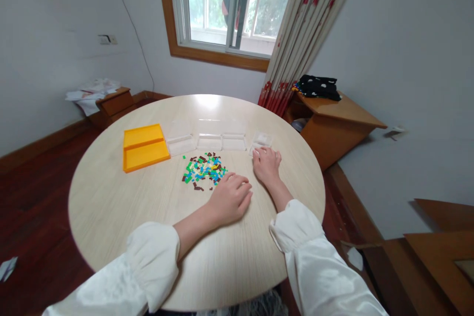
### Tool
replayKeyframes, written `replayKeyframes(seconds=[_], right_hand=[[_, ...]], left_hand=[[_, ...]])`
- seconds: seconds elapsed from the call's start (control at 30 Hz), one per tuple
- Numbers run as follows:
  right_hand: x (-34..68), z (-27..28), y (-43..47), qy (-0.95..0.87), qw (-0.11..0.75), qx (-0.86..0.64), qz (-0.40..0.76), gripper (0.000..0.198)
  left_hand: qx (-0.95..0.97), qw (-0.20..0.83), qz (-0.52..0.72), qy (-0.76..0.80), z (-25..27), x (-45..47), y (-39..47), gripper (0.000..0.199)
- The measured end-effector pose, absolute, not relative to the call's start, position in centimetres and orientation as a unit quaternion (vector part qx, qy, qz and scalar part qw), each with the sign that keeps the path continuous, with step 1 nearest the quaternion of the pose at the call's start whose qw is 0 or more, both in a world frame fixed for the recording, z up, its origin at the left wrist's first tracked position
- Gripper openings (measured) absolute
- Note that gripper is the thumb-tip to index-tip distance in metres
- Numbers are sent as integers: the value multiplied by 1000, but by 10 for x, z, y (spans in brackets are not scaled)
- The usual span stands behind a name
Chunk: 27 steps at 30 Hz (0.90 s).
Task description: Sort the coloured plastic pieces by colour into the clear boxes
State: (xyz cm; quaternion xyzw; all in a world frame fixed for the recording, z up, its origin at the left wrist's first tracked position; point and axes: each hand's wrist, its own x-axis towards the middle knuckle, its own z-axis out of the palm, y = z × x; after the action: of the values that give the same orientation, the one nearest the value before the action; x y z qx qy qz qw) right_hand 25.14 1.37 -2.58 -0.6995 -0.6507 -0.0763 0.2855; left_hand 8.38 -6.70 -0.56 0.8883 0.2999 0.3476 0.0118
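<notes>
White sleeves (155, 261) come in from the bottom edge, one on each forearm, and both arms stretch out over a round, pale wooden table (111, 207). On that table, a little past its middle, lies a loose pile of small bricks (203, 170) in green, blue, white, yellow and dark brown. The left hand (230, 198) rests palm down on the table just beside the near right edge of the pile, fingers loosely curled and close together, holding nothing that can be seen. The right hand (266, 165) lies flat on the table to the right of the pile, fingers spread a little, with its fingertips touching or almost touching a small clear box (262, 140); which of the two cannot be told. It grips nothing.

Beyond the pile, three more clear trays (207, 142) stand side by side in a row. To the left of the pile, well apart from both hands, sits an orange tray (145, 147) with two long compartments.

Behind the table a window (225, 5) and a patterned curtain (296, 44) show, with a low wooden cabinet (333, 118) to the right carrying a black cloth (319, 87).
</notes>
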Motion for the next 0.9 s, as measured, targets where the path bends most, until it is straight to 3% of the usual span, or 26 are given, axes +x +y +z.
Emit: replayKeyframes(seconds=[0.13,0.33,0.77,0.9], right_hand=[[227,-21,11,-711,347,-608,-57,32],[187,-22,14,-800,321,-507,-8,28],[191,-11,6,-766,385,-515,-6,19],[210,-3,-23,-787,354,-504,4,23]], left_hand=[[850,10,355,389,-9,64,-39,20],[761,39,375,529,-5,17,4,22],[707,58,390,587,7,-3,3,28],[764,40,349,541,14,-20,-28,33]])
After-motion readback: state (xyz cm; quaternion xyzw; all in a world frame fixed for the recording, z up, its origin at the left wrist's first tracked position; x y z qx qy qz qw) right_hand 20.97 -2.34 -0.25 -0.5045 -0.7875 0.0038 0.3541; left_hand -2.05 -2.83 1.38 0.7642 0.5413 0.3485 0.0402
